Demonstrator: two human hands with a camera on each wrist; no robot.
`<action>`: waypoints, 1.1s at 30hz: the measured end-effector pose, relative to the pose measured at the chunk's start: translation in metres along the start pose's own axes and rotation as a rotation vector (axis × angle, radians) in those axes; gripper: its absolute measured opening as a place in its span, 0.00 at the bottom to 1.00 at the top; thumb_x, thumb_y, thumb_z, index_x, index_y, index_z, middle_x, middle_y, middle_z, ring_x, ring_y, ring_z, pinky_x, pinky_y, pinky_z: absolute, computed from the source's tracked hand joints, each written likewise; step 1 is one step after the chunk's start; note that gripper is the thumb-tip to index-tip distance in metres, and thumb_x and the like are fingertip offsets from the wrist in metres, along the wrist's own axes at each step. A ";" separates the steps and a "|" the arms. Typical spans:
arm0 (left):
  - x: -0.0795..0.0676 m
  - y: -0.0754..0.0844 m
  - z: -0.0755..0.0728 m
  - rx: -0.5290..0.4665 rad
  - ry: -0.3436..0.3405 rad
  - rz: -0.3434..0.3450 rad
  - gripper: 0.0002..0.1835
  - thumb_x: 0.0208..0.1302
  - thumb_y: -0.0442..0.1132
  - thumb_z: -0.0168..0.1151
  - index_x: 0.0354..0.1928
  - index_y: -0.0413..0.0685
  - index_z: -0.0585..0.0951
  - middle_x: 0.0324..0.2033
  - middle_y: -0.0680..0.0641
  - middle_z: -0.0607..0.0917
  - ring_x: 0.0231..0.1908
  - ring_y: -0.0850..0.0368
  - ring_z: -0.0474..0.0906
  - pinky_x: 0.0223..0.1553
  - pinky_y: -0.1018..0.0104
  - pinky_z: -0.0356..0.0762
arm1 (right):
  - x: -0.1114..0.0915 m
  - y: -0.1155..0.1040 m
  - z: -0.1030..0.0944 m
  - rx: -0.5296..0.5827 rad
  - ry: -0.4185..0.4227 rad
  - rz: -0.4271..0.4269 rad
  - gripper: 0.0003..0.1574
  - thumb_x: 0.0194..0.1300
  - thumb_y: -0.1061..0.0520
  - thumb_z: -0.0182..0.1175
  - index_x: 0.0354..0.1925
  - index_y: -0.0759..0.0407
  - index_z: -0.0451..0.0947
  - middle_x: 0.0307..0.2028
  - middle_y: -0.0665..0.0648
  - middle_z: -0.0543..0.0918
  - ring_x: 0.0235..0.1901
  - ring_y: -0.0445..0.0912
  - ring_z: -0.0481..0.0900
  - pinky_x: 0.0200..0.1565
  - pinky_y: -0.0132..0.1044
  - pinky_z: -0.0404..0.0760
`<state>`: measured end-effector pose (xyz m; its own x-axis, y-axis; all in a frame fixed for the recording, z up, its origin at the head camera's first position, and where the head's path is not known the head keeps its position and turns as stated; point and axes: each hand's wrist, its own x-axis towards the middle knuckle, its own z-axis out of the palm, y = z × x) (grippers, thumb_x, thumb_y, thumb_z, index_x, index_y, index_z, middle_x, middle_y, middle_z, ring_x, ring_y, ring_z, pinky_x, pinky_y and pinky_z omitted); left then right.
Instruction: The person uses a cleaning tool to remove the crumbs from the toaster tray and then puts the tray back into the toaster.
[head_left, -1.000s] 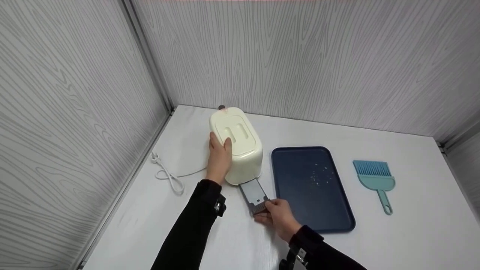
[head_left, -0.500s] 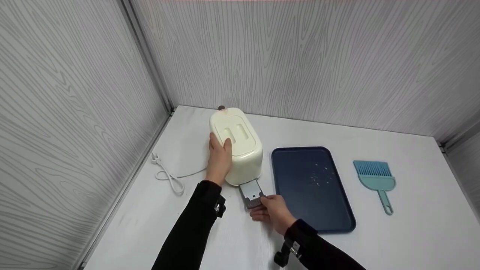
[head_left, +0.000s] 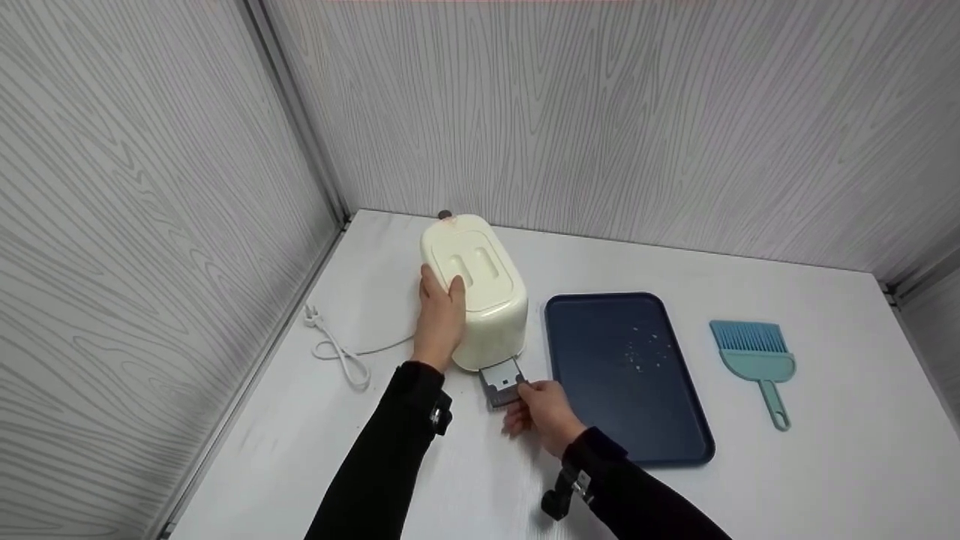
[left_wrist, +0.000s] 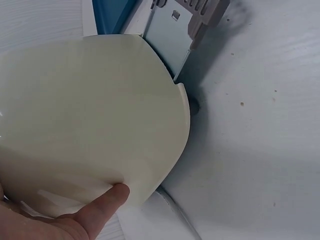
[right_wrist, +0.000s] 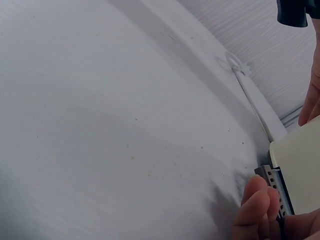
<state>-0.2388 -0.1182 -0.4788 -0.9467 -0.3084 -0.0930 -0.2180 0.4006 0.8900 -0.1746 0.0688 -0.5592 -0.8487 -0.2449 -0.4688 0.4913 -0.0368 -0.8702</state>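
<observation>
A cream toaster (head_left: 491,322) with two long recesses on top stands left of the tray. My left hand (head_left: 439,319) holds it at the left side, thumb over the top edge and fingers along the side; in the left wrist view one digit lies against the cream wall. From the toaster's near end sticks out a metal crumb tray (head_left: 501,375) with a grey slotted end. My right hand (head_left: 549,414) pinches that grey end at its right corner. In the right wrist view, curled fingers (right_wrist: 255,205) partly cover the slotted end.
A dark blue tray (head_left: 600,420) with pale crumbs (head_left: 637,356) lies to the right. Beyond it is a teal brush (head_left: 757,364). The toaster's white cord and plug (head_left: 337,341) lie at left. Walls stand behind and on both sides. A few specks dot the white table.
My right hand has pushed the crumb tray inward, so a shorter length of it sticks out of the toaster. My left hand and the toaster have stayed in place.
</observation>
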 end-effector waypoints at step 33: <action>0.003 -0.001 -0.002 0.057 -0.013 -0.010 0.42 0.82 0.59 0.35 0.82 0.46 0.31 0.82 0.37 0.42 0.77 0.37 0.52 0.76 0.47 0.58 | 0.037 -0.003 0.016 0.029 0.080 0.004 0.16 0.83 0.63 0.43 0.54 0.77 0.70 0.25 0.59 0.81 0.20 0.44 0.81 0.24 0.32 0.80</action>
<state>-0.2407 -0.1207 -0.4788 -0.9472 -0.3017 -0.1082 -0.2406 0.4463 0.8619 -0.2044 0.0447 -0.5711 -0.8588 -0.1674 -0.4842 0.4997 -0.0646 -0.8638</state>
